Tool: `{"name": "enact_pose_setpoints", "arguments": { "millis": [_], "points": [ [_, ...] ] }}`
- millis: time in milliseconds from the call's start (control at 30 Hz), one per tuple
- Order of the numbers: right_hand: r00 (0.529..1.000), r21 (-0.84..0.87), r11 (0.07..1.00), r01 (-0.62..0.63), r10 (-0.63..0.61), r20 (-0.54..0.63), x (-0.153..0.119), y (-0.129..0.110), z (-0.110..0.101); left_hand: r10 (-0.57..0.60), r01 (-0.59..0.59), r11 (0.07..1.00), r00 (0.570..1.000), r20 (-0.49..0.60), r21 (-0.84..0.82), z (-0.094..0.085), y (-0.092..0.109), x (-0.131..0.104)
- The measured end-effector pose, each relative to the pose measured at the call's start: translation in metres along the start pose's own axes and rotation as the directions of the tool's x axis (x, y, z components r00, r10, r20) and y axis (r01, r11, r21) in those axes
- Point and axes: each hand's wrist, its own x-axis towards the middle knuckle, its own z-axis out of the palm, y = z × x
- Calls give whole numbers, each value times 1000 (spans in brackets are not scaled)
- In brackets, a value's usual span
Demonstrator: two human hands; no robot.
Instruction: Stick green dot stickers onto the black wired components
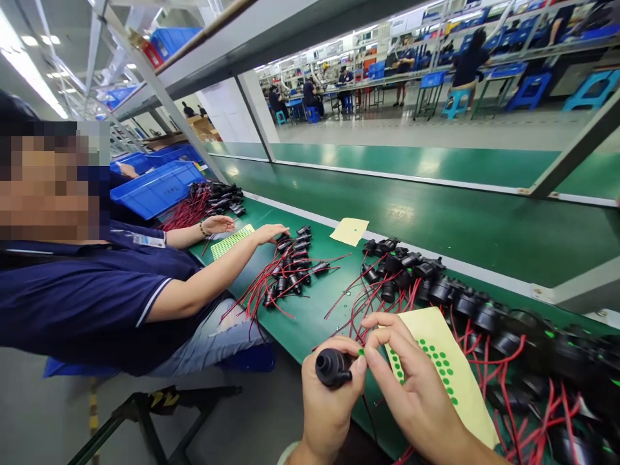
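My left hand point(329, 407) is wrapped round a black cylindrical part point(332, 368) with a round nozzle end and a side spout, like a small pump. A green dot sticker point(361, 352) shows beside that part, at the fingertips of my right hand point(411, 378), whose thumb and index finger are close together. Whether the dot touches the part cannot be made out. Under my right hand lies a pale yellow sheet point(460, 361) with rows of green dots. Similar black parts with red wires point(484, 316) are heaped to the right, some bearing green dots.
To the left, a seated co-worker point(97, 290) reaches to a group of black parts point(295, 258) beside another dotted sheet point(232, 241). A yellow scrap point(349, 230) lies near the bench's back edge. Blue bins point(159, 187) stand farther left. A metal frame post point(571, 142) rises at right.
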Motion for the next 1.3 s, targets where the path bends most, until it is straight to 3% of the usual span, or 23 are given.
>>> {"name": "enact_pose_setpoints", "arguments": {
  "millis": [133,267,433,700,800,867,1033,1133,1300],
  "points": [
    [1000,-38,999,16,-15,24,0,4,-3,12,-13,1000,1000,6,26,-2,1,3],
    [987,-175,972,157,-147,70,6,4,-18,-13,8,997,997,70,74,-6,15,10],
    [919,-306,877,371,-298,258,16,-6,-38,-21,6,995,988,151,101,-8,36,15],
    [812,-387,740,551,-367,454,21,-13,-41,-37,0,990,965,260,142,-12,38,8],
    [791,-368,733,572,-375,483,23,-17,-45,-39,-6,988,957,286,154,-13,40,8],
    [815,-336,782,526,-350,462,23,-19,-47,-36,-10,985,965,261,175,-13,41,8],
    [967,-188,962,199,-161,197,16,-24,-45,101,-101,943,995,17,316,-9,35,5],
    [990,-60,995,79,-71,125,8,-27,-36,205,-176,910,978,-36,376,-4,28,4],
    [996,28,997,65,-66,61,0,-34,-24,336,-282,855,941,-49,435,2,23,1]
  ]
}}
